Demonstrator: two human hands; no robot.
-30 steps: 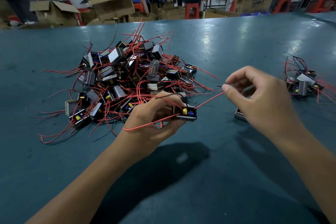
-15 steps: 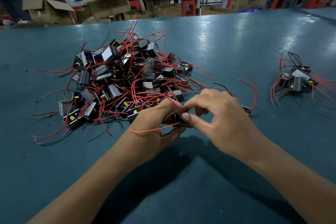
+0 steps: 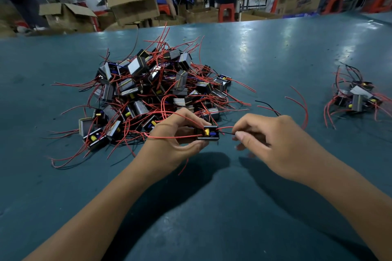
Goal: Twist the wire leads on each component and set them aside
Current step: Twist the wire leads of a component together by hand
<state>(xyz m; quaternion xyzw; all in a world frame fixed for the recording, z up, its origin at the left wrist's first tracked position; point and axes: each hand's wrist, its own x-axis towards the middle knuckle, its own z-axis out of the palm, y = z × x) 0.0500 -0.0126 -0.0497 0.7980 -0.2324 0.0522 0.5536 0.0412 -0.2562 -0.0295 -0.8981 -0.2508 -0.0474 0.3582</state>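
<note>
Head view, both forearms in frame. Left hand (image 3: 176, 144) grips a component (image 3: 208, 133) between curled fingers above and thumb below, just above the table (image 3: 265, 53). Its open face shows a yellow part and a blue part. A red lead (image 3: 169, 137) loops from it across the back of the left hand; a second red end hangs down below the palm.

Right hand (image 3: 273, 144), just right of the component, is curled; thumb and forefinger pinch a thin black lead (image 3: 226, 133) that runs straight from the component's right side. A short red lead leaves the same side just above it, toward the right fingers; whether it is also pinched I cannot tell. The lower right fingers are curled under and blurred.

Beyond the left hand: pile (image 3: 148, 89) of like components, red leads tangled and sticking out all ways, its near edge touching or nearly touching the left knuckles. Far to the right of the right hand: small group (image 3: 358, 97) of components, well apart from the pile.

Just behind the right hand, red and black leads arc up from a unit hidden by that hand.

Across the table edge: cardboard boxes (image 3: 131, 6), red stools, seated people seen from the back, all blurred. Both arms cast dark shadows on the table beneath the hands.
</note>
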